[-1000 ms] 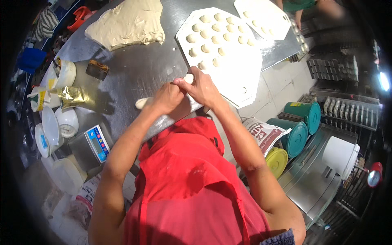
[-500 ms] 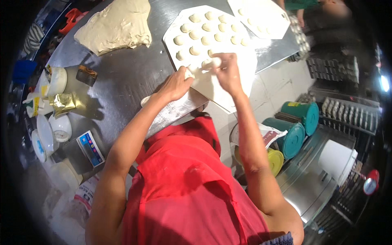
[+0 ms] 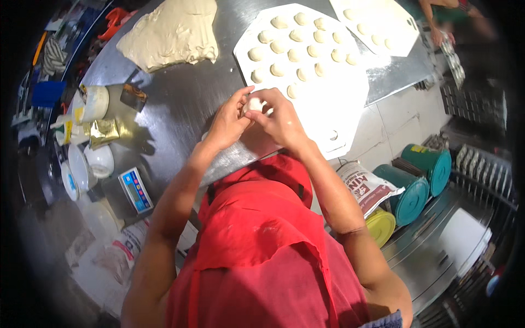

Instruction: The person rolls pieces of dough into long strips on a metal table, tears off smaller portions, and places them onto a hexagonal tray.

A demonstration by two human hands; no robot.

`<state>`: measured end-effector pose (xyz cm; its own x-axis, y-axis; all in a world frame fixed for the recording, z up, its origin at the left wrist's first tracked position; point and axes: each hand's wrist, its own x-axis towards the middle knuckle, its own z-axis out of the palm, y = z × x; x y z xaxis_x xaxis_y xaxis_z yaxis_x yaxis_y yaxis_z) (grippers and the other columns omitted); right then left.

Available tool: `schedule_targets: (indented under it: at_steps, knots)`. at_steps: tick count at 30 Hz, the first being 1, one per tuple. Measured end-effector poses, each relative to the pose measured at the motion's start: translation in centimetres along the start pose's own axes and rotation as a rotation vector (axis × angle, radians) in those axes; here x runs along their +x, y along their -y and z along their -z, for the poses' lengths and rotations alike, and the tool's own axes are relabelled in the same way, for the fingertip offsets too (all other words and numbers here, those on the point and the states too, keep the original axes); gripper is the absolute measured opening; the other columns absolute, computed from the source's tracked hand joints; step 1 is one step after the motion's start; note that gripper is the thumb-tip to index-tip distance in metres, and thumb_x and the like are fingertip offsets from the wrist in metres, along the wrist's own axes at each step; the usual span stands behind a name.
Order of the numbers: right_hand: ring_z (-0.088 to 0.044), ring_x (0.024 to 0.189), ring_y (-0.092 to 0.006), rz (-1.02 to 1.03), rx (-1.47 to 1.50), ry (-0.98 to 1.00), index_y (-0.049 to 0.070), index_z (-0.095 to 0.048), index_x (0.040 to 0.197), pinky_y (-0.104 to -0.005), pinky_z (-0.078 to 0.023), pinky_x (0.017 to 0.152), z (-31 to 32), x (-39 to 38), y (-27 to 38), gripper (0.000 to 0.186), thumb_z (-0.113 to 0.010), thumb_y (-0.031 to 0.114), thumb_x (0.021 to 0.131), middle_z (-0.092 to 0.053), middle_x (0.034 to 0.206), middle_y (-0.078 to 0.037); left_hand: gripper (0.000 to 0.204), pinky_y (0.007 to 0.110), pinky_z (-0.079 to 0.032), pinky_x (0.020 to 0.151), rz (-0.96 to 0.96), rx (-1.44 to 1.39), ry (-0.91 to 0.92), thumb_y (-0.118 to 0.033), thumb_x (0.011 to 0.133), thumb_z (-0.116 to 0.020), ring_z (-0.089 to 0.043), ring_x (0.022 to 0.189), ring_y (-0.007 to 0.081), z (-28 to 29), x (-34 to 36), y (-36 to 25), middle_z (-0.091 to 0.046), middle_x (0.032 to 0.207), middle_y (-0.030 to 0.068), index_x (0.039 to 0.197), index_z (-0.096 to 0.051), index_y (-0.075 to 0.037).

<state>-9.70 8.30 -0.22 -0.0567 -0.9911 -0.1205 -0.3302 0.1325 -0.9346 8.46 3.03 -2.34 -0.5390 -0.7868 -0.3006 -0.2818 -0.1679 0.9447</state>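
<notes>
Both my hands meet over the near edge of a metal table, around a small white dough piece (image 3: pixel 254 105). My right hand (image 3: pixel 281 121) pinches it between thumb and curled fingers. From the other side my left hand (image 3: pixel 229 121) closes on it, its index finger raised along the top. Just beyond lies a white eight-sided board (image 3: pixel 339 109) with several rounded dough balls (image 3: pixel 293 55) in rows. A bit of dough (image 3: pixel 204 135) shows beside my left wrist, mostly hidden. A large slab of dough (image 3: pixel 172 35) rests at the far left of the table.
A digital scale (image 3: pixel 136 189), a gold packet (image 3: pixel 104 131) and white tubs (image 3: pixel 96 103) stand at left. A second board (image 3: pixel 377 24) with dough balls is far right. Lidded green buckets (image 3: pixel 410 199) and a sack (image 3: pixel 361 188) stand at right. Another person's hand (image 3: pixel 439 37) shows far right.
My right hand has left the board, where a dough ball now sits, and come back left to my left hand. The view has shifted, so the table appears further right.
</notes>
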Motion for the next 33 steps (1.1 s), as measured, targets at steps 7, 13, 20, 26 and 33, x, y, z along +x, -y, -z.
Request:
schedule_targets:
  at_steps: [7,13,20,26,33]
  knots:
    - [-0.072,0.084,-0.0296,-0.220,-0.300,-0.073,-0.006,-0.066,0.115,-0.0446,-0.056,0.078,-1.4,-0.8,2.6,0.043,-0.074,0.034,0.101,-0.071,0.084,-0.021,0.030,0.056,-0.056,0.090,-0.285,0.546,0.158,-0.025,0.107,-0.057,-0.071,0.100,0.0485,2.7,-1.9,0.0,-0.074,0.103,0.0288,0.114,-0.069,0.001]
    - [-0.068,0.065,-0.0387,-0.176,-0.247,-0.337,-0.004,-0.067,0.104,-0.0477,-0.055,0.072,-1.3,-1.9,5.9,0.039,-0.070,0.034,0.100,-0.069,0.073,-0.026,0.028,0.061,-0.056,0.082,-0.361,0.672,0.181,-0.021,0.100,-0.059,-0.070,0.090,0.0536,-0.8,-1.4,-1.0,-0.071,0.088,0.0309,0.108,-0.063,0.006]
    - [-0.068,0.091,-0.0207,-0.051,-0.021,-0.262,0.001,-0.070,0.123,-0.0364,-0.056,0.086,0.5,-4.1,3.3,0.028,-0.073,0.017,0.100,-0.074,0.107,-0.014,0.049,0.050,-0.049,0.108,0.031,0.425,0.270,-0.026,0.102,-0.058,-0.062,0.127,0.0464,-3.0,4.4,0.0,-0.063,0.132,0.0345,0.135,-0.053,0.010]
    - [-0.076,0.099,-0.0338,-0.206,-0.261,-0.580,-0.001,-0.072,0.127,-0.0420,-0.059,0.086,14.6,1.1,-10.2,0.037,-0.079,0.011,0.093,-0.070,0.117,-0.019,0.052,0.047,-0.042,0.120,-0.111,0.463,0.134,-0.013,0.105,-0.050,-0.055,0.139,0.0478,-3.1,3.5,2.5,-0.054,0.146,0.0360,0.152,-0.042,0.008]
    - [-0.075,0.095,-0.0340,-0.189,-0.370,-0.490,0.003,-0.075,0.127,-0.0450,-0.058,0.084,11.3,1.6,-9.0,0.037,-0.077,0.026,0.098,-0.076,0.106,-0.016,0.060,0.035,-0.051,0.110,0.070,0.253,0.075,0.006,0.099,-0.063,-0.063,0.130,0.0218,-1.7,1.7,1.7,-0.060,0.146,0.0167,0.157,-0.049,-0.003]
